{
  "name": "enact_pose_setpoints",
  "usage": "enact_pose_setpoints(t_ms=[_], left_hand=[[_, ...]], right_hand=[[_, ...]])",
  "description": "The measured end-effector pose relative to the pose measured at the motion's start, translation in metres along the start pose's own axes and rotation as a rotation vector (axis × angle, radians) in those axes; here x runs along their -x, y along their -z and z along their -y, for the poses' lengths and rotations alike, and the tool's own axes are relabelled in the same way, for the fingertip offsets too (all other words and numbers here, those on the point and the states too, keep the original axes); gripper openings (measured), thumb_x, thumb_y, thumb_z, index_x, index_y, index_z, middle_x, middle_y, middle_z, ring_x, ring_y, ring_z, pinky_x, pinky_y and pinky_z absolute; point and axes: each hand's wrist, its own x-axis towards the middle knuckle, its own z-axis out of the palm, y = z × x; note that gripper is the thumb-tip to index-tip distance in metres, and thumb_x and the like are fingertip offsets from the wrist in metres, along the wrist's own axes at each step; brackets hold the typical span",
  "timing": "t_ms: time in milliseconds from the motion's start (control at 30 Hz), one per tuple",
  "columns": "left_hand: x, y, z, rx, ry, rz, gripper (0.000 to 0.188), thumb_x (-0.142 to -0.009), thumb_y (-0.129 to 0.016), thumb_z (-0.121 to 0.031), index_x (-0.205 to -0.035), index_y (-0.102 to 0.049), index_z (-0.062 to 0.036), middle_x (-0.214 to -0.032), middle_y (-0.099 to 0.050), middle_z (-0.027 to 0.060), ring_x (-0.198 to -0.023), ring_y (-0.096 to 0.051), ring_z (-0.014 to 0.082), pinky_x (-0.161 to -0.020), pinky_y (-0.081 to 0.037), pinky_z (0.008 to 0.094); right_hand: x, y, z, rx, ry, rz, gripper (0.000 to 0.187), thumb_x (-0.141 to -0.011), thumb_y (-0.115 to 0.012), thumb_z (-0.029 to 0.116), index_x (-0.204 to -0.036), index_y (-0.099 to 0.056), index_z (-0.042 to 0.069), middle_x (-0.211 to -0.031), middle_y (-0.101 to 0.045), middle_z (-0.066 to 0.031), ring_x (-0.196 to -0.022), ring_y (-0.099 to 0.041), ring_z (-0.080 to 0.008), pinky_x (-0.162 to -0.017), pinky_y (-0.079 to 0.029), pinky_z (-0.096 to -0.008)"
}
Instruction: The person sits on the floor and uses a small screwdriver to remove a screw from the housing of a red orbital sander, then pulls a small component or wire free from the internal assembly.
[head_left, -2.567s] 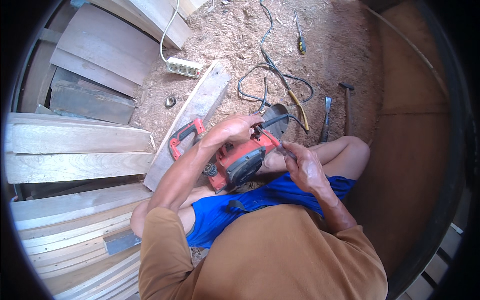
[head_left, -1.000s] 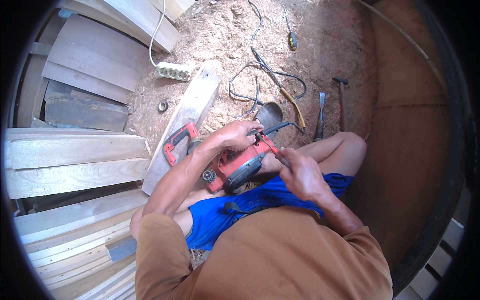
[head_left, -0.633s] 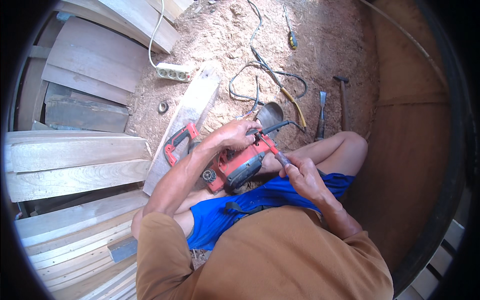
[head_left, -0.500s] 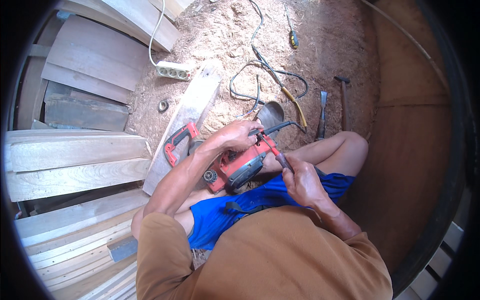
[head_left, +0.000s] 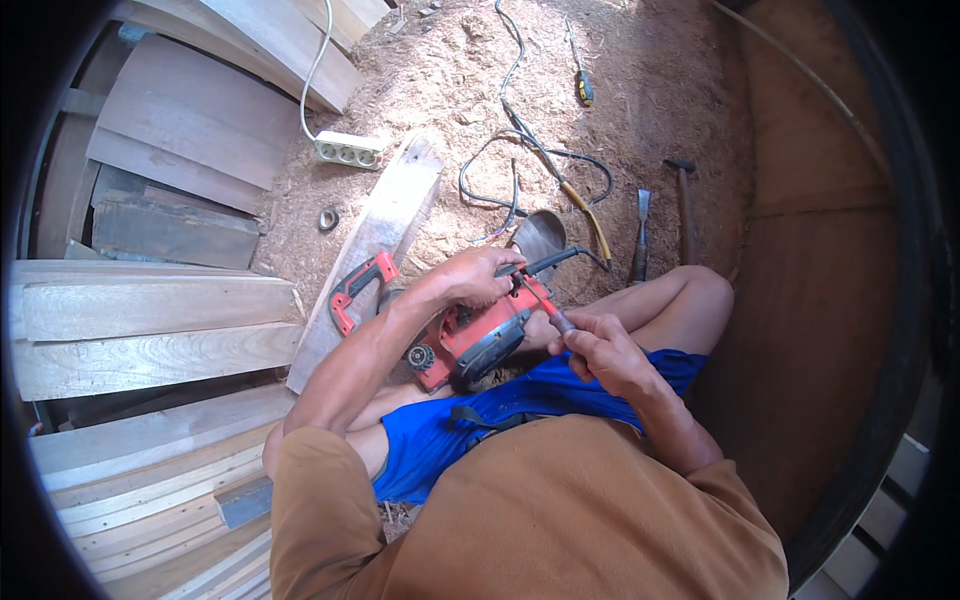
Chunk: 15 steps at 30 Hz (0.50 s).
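Observation:
A red and black electric planer (head_left: pixel 486 345) rests across my lap, with a black power cord (head_left: pixel 560 256) coming out of its far end. My left hand (head_left: pixel 478 278) is closed on that end, its fingertips beside the cord entry. My right hand (head_left: pixel 606 354) grips a screwdriver (head_left: pixel 561 322) by its dark handle. The shaft points up and left into the planer's housing near the left fingertips; its tip is too small to make out. Left of the planer, a loose red handle cover (head_left: pixel 362 288) lies over a wooden board (head_left: pixel 375 225), partly behind my left forearm.
Stacked planks (head_left: pixel 160 310) line the left side. A white power strip (head_left: pixel 347 150) and a tape roll (head_left: pixel 328 218) lie on shavings. Ahead are a coiled cable (head_left: pixel 515 130) and another screwdriver (head_left: pixel 584 88). A chisel (head_left: pixel 641 235) and a hammer (head_left: pixel 686 205) lie right, near a brown panel (head_left: pixel 820 300).
My right hand has turned slightly on the screwdriver handle, and its fingers have shifted. The left hand and planer stay in place; the whole view has moved a little.

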Motion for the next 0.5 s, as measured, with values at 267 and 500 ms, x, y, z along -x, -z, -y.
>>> enact_pose_setpoints(t_ms=[267, 500], left_hand=[[0.006, 0.01, -0.025, -0.104, 0.025, 0.048, 0.051, -0.093, -0.06, -0.018, -0.143, -0.065, -0.014, -0.098, -0.075, 0.0234, -0.086, -0.074, 0.0332, -0.083, -0.058, 0.0446], [-0.001, -0.002, 0.002, -0.054, -0.03, -0.066, 0.056, -0.092, -0.062, -0.016, -0.148, -0.062, -0.0153, -0.096, -0.076, 0.0164, -0.081, -0.073, 0.0281, -0.078, -0.058, 0.0425]], right_hand=[[0.001, -0.015, 0.002, 0.613, 0.357, -0.204, 0.023, -0.094, -0.057, 0.008, -0.11, -0.065, -0.004, -0.079, -0.067, -0.0274, -0.074, -0.067, -0.0416, -0.066, -0.051, -0.052], [0.003, -0.025, 0.008, 0.986, 0.256, -0.274, 0.035, -0.092, -0.06, 0.014, -0.121, -0.063, -0.006, -0.096, -0.068, -0.0374, -0.093, -0.068, -0.0564, -0.081, -0.052, -0.0622]])
